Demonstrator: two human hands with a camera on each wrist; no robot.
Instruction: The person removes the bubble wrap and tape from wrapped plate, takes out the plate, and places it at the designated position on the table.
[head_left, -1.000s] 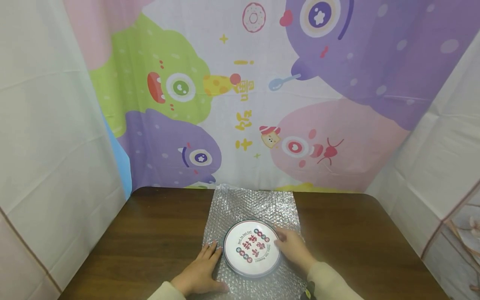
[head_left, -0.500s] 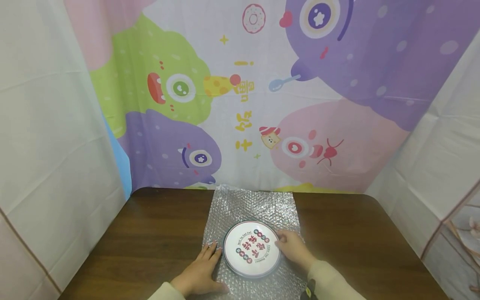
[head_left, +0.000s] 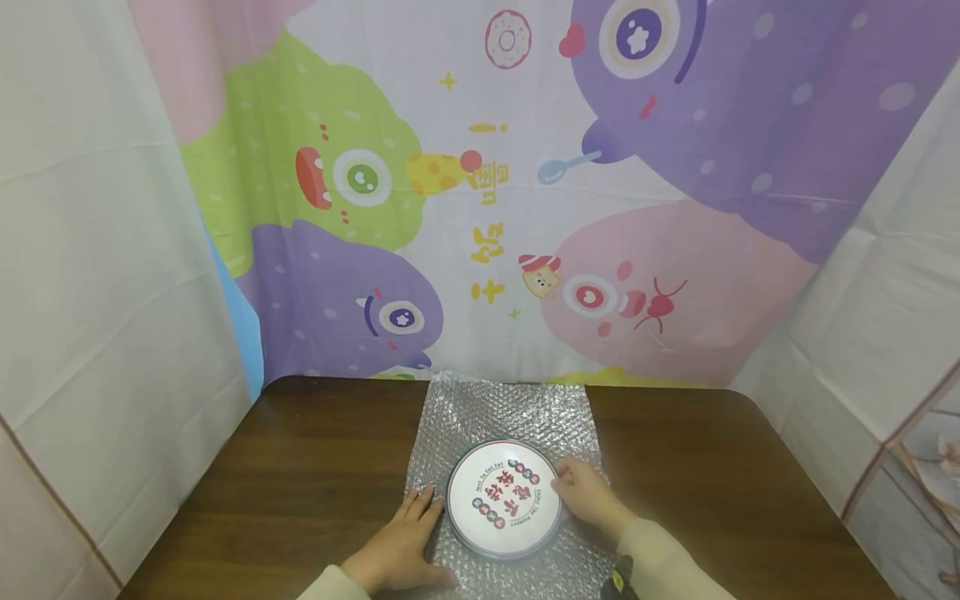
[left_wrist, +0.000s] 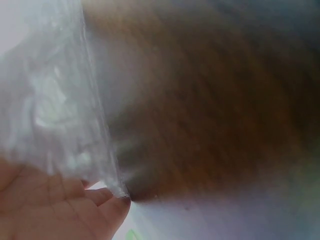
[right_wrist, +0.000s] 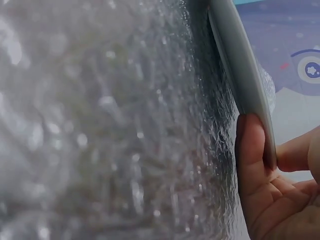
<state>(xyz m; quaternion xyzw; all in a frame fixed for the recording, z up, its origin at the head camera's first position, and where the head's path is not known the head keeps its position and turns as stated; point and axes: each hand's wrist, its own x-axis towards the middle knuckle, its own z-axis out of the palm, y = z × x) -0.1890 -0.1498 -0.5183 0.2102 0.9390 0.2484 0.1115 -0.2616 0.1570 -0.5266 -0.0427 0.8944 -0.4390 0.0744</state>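
Note:
A round white plate [head_left: 468, 479] with a dark rim line and red and green printing sits on a silvery sheet of bubble wrap [head_left: 510, 408] in the head view. My right hand [head_left: 592, 497] pinches the plate's right rim between thumb and fingers. The right wrist view has the plate [right_wrist: 240, 65] edge-on, gripped by the right hand [right_wrist: 272, 190] close over the wrap. Fingers spread, my left hand [head_left: 401, 542] rests on the wrap's left edge, just left of the plate. In the left wrist view, the wrap [left_wrist: 50, 100] partly covers the left hand [left_wrist: 60, 215].
The brown wooden table [head_left: 300, 475] extends to both sides of the wrap. A cartoon-printed cloth [head_left: 480, 333] hangs behind it, and pale cloths [head_left: 97, 275] hang at left and right. A dark strap [head_left: 618, 581] sits by the right sleeve.

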